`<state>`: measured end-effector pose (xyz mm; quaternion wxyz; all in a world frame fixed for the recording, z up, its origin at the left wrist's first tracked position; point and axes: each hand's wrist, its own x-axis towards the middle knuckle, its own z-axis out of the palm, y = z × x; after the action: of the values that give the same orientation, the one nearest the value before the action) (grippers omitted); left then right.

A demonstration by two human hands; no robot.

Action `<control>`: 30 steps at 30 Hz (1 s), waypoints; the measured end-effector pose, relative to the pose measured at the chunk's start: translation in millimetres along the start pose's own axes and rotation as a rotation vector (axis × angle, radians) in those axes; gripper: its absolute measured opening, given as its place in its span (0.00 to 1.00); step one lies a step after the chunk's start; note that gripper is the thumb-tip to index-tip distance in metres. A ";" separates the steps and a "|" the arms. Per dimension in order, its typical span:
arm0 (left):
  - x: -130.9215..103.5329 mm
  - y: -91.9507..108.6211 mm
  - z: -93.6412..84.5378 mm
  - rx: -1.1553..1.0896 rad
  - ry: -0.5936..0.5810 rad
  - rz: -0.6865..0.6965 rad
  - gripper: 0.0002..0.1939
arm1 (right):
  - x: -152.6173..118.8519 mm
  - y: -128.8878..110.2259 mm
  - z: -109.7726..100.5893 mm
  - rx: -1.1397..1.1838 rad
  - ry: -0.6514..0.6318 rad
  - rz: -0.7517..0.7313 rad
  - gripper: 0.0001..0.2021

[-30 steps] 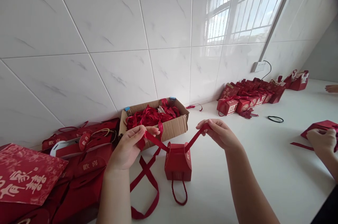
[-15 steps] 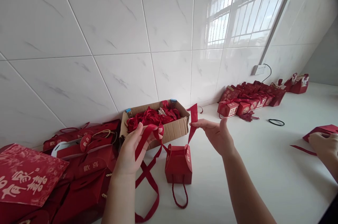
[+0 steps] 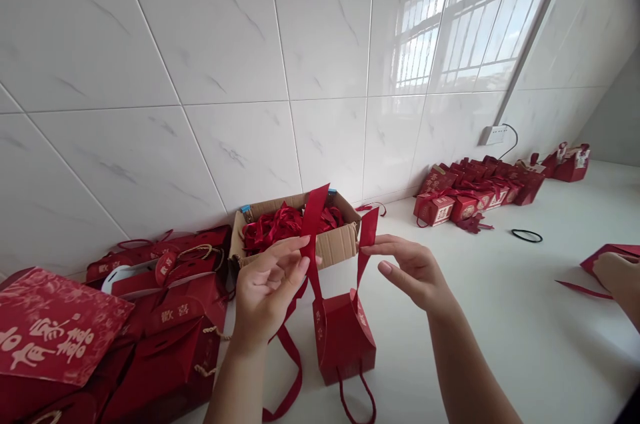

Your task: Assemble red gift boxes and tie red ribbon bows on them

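Observation:
A small red gift box (image 3: 345, 337) stands tilted on the white tabletop, its rope handle (image 3: 367, 394) hanging toward me. Red ribbon (image 3: 313, 227) comes up from both sides of its top. My left hand (image 3: 267, 287) pinches the left strand between fingers and thumb, and the strand's cut end sticks up above them. On the right, the fingertips of my right hand (image 3: 413, 271) grip the shorter ribbon end (image 3: 369, 227), with the thumb held apart. A long ribbon loop (image 3: 290, 371) trails onto the table at the left of the box.
Behind my hands stands a cardboard box (image 3: 340, 245) full of red ribbons. Red boxes (image 3: 170, 317) are piled at left; more red boxes (image 3: 480, 191) line the wall at right. A black ring (image 3: 527, 235) lies on the table. Another person's hand (image 3: 617, 277) is at far right.
The left ribbon strand has gone from a drooping loop to standing upright in my left hand. The gift box has shifted toward me and turned; my right thumb has moved down.

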<state>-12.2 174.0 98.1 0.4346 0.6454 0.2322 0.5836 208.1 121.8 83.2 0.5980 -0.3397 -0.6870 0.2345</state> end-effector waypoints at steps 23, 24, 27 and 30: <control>-4.8 -6.2 -0.4 0.157 0.079 0.193 0.08 | -4.8 -12.2 0.2 -0.122 0.067 -0.167 0.17; -5.0 -5.5 -0.2 0.172 0.073 0.194 0.09 | -4.6 -12.7 0.3 -0.133 0.067 -0.173 0.17; -6.0 -3.8 0.8 0.187 0.067 0.189 0.14 | -3.9 -13.2 1.0 -0.170 0.069 -0.202 0.18; -7.1 -3.5 1.0 0.190 0.052 0.184 0.16 | -3.5 -11.3 1.6 -0.175 0.078 -0.234 0.19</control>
<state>-11.9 169.7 91.4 0.3103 0.6869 0.2373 0.6129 204.6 111.8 88.8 0.6157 -0.3169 -0.7160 0.0888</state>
